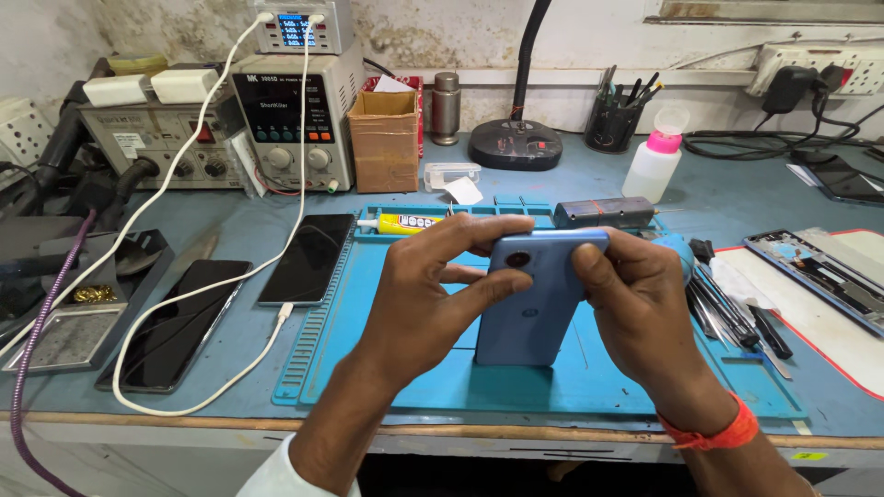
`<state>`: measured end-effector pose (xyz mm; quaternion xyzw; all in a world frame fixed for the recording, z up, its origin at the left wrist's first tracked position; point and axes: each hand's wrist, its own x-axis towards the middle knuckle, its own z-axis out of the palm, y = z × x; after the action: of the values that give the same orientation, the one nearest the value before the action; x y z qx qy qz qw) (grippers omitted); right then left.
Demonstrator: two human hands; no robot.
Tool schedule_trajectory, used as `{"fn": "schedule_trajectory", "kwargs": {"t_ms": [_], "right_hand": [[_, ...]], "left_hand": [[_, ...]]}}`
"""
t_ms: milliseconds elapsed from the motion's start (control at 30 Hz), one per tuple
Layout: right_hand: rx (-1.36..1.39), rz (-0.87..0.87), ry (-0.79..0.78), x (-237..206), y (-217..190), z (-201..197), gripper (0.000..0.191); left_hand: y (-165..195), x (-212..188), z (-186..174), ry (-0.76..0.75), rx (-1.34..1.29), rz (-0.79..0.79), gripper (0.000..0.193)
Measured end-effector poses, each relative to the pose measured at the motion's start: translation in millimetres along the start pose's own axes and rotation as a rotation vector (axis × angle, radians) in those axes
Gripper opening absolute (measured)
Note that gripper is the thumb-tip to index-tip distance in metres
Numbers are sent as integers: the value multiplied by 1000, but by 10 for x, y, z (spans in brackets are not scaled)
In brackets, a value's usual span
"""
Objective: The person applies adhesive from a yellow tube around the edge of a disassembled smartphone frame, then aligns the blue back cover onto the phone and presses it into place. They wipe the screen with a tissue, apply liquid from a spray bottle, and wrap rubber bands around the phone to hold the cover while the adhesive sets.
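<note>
A blue phone (532, 304) is held back side up above the blue work mat (589, 382), its camera end toward the far side. My left hand (428, 294) grips its left edge, index finger stretched over the top corner and thumb pressed on the back. From the other side, my right hand (635, 308) clamps the right edge, with the thumb on the top right corner. An orange band is tied round my right wrist.
Two black phones (308, 258) (180, 322) lie left of the mat on white charging cables. A yellow glue tube (405, 223), a dark rectangular tool (603, 213), a pink-capped bottle (656, 161), tweezers and screwdrivers (732, 313) and an opened phone frame (815, 267) surround it. A power supply (295, 120) stands behind.
</note>
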<state>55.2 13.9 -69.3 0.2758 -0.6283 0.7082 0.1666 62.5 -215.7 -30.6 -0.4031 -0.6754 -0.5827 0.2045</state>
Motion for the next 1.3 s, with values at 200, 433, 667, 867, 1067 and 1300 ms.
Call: {"fn": "schedule_trajectory", "kwargs": {"t_ms": [200,433,667,867,1067,1300], "right_hand": [[-110,-3,9,71,-31,-5,36],[-111,33,8,128,-85,32,37],[-101,121,-60,122,-137,-6,37],[-74,130,10,85,-16,-49,28],[-33,169,-17,90,8,-92,27],[-93,304,-209,-16,-45,-39,30]], "left_hand": [[-74,54,-31,-56,-186,-166,50],[-261,91,21,-18,-187,-143,44],[-337,138,1,-5,-142,-130,46],[-345,133,-36,-49,-133,-183,59],[-434,105,-32,-121,-28,-331,47],[-502,75,-13,-50,-208,-326,37]]}}
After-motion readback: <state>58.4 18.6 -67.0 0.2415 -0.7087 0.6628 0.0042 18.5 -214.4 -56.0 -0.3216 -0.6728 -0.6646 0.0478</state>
